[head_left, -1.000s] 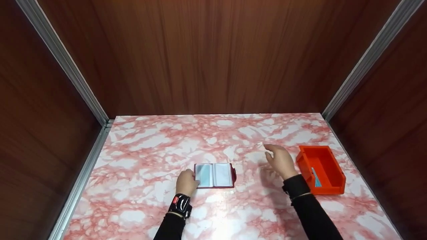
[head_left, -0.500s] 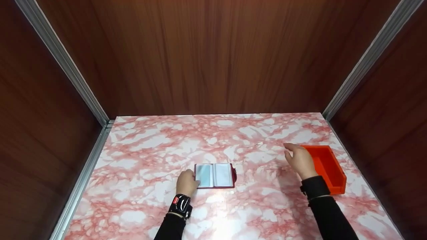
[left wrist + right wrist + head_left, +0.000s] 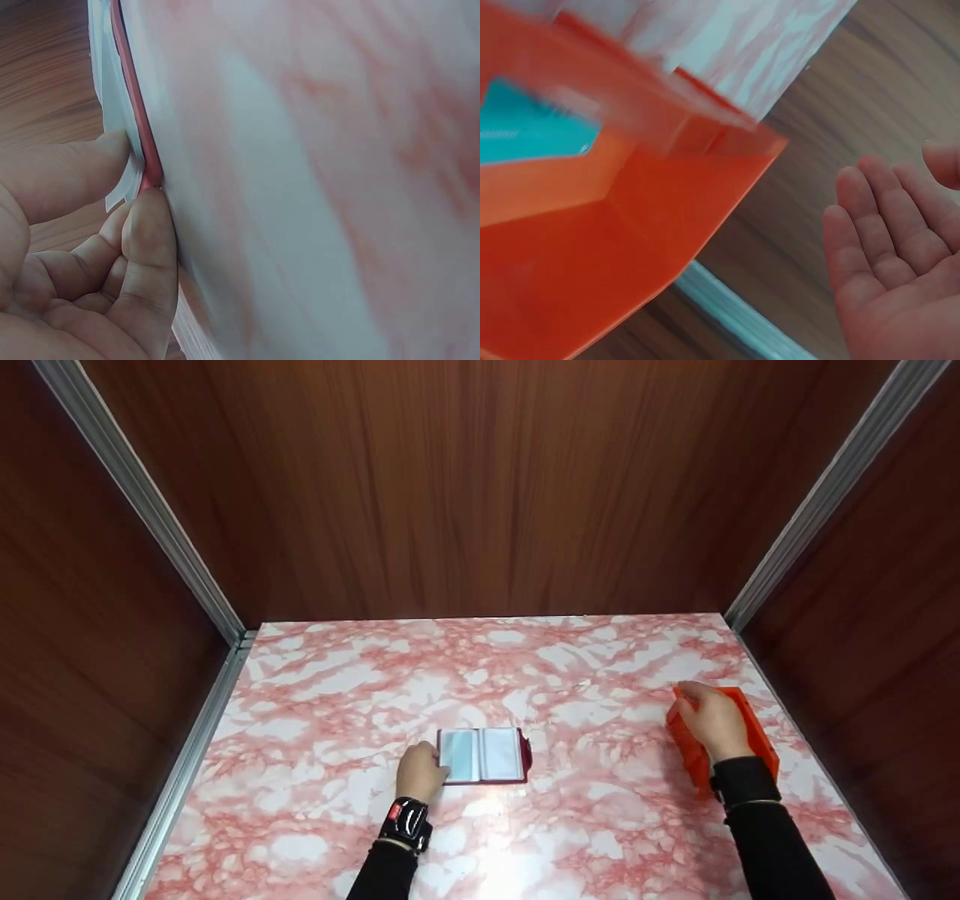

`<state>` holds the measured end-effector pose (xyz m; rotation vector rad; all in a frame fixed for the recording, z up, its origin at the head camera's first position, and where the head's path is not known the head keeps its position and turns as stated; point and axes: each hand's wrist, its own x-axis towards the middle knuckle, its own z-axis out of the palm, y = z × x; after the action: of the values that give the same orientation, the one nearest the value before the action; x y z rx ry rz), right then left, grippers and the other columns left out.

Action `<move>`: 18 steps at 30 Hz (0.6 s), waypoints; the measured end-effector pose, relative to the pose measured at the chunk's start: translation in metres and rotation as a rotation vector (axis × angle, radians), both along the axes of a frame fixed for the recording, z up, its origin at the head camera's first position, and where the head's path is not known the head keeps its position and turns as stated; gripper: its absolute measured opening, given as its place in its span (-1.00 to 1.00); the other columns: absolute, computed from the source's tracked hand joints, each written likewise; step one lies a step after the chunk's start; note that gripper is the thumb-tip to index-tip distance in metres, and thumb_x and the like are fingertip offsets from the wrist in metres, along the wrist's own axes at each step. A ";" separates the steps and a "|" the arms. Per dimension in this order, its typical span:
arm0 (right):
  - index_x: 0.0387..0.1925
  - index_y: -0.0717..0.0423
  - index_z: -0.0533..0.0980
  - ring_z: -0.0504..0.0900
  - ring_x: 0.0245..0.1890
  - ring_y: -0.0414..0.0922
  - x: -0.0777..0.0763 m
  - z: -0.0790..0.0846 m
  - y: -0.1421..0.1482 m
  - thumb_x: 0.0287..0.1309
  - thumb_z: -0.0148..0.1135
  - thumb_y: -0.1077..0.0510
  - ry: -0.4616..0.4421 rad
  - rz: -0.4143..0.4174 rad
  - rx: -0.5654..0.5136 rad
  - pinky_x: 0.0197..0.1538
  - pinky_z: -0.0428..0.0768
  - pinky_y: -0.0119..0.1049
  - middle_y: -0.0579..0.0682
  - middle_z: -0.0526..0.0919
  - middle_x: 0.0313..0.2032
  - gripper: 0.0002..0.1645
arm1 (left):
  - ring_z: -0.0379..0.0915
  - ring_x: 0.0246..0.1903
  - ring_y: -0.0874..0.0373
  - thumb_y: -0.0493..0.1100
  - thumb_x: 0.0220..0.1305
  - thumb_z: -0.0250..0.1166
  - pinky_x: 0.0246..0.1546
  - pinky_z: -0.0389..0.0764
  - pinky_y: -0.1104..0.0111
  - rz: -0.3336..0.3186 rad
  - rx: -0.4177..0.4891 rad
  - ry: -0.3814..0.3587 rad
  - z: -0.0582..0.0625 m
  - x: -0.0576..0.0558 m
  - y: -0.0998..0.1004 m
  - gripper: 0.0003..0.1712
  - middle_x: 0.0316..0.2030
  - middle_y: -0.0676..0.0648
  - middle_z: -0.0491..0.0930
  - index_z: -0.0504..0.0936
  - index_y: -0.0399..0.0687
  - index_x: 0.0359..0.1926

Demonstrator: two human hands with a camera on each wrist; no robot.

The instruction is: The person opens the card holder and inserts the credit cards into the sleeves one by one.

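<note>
The head view looked forward and down from above the near side of the table (image 3: 585, 825), far enough back to take in its far edge, both far corners and the wood panelling (image 3: 465, 495) beyond. The left wrist view sat very close, facing the left hand (image 3: 420, 772) at a booklet (image 3: 501, 754), the tabletop tipped steeply in frame. The right wrist view, also close, faced the palm of the right hand (image 3: 716, 724) and into an orange bin (image 3: 667, 221) by the table's right edge, its frame tilted. Head and left wrist shared the left hand and booklet; head and right wrist, the right hand and bin.
</note>
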<state>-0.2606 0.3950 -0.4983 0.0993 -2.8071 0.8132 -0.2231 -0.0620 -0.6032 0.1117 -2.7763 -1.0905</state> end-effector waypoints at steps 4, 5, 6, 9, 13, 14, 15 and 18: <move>0.13 0.47 0.47 0.52 0.01 0.37 0.002 -0.002 0.014 0.29 0.14 0.30 0.012 -0.014 0.009 0.09 0.44 0.26 0.45 0.57 0.00 -0.58 | 0.51 -0.41 -0.09 -0.34 -0.15 0.54 -0.23 0.54 0.06 -0.003 -0.004 -0.001 -0.001 0.000 -0.001 -0.71 -0.48 -0.13 0.54 0.59 -0.31 -0.41; 0.13 0.47 0.47 0.53 -0.01 0.37 0.002 -0.003 0.018 0.29 0.14 0.30 0.006 -0.018 0.012 0.08 0.45 0.26 0.45 0.58 -0.01 -0.58 | 0.51 -0.41 -0.09 -0.33 -0.15 0.54 -0.23 0.54 0.06 -0.004 -0.009 -0.002 -0.001 -0.001 -0.001 -0.71 -0.48 -0.13 0.54 0.59 -0.31 -0.41; 0.12 0.47 0.47 0.53 -0.03 0.36 0.002 -0.004 0.021 0.29 0.13 0.29 -0.002 -0.024 0.019 0.07 0.45 0.26 0.44 0.58 -0.03 -0.58 | 0.52 -0.41 -0.09 -0.32 -0.14 0.54 -0.23 0.54 0.06 -0.005 -0.015 -0.003 -0.001 -0.001 -0.001 -0.71 -0.48 -0.13 0.55 0.60 -0.31 -0.41; 0.12 0.49 0.45 0.53 -0.04 0.38 0.002 -0.006 0.030 0.31 0.11 0.27 -0.049 -0.028 0.043 0.07 0.44 0.26 0.45 0.57 -0.02 -0.57 | 0.53 -0.41 -0.09 -0.31 -0.14 0.55 -0.24 0.55 0.07 -0.009 -0.031 -0.001 -0.002 -0.001 -0.001 -0.71 -0.49 -0.13 0.55 0.60 -0.32 -0.41; 0.12 0.52 0.43 0.50 -0.01 0.41 0.000 -0.013 0.040 0.31 0.09 0.25 -0.110 -0.038 0.081 0.11 0.40 0.29 0.49 0.54 0.01 -0.55 | 0.52 -0.41 -0.09 -0.31 -0.14 0.54 -0.23 0.55 0.06 -0.010 -0.026 0.000 -0.002 0.000 -0.001 -0.71 -0.49 -0.13 0.54 0.60 -0.32 -0.41; 0.12 0.53 0.43 0.49 -0.01 0.42 0.000 -0.015 0.042 0.31 0.08 0.25 -0.124 -0.041 0.090 0.12 0.39 0.30 0.50 0.53 0.02 -0.54 | 0.52 -0.41 -0.09 -0.31 -0.14 0.54 -0.23 0.55 0.06 -0.010 -0.025 0.002 -0.002 0.000 -0.001 -0.71 -0.49 -0.13 0.54 0.60 -0.32 -0.41; 0.12 0.53 0.42 0.49 -0.01 0.42 0.000 -0.017 0.043 0.30 0.08 0.25 -0.139 -0.045 0.098 0.12 0.39 0.30 0.50 0.53 0.02 -0.54 | 0.51 -0.41 -0.09 -0.31 -0.14 0.54 -0.23 0.55 0.06 -0.010 -0.021 0.004 -0.002 0.000 -0.001 -0.71 -0.49 -0.13 0.54 0.60 -0.32 -0.41; 0.11 0.55 0.41 0.49 -0.01 0.42 0.002 -0.023 0.048 0.30 0.06 0.24 -0.189 -0.054 0.119 0.11 0.39 0.31 0.52 0.51 0.03 -0.52 | 0.51 -0.42 -0.09 -0.33 -0.16 0.54 -0.24 0.55 0.06 -0.013 -0.017 0.016 -0.002 0.000 -0.001 -0.71 -0.49 -0.13 0.53 0.59 -0.32 -0.42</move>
<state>-0.2586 0.4426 -0.5216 -0.0367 -3.0200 0.6760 -0.2226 -0.0625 -0.6050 0.0825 -2.7753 -1.0654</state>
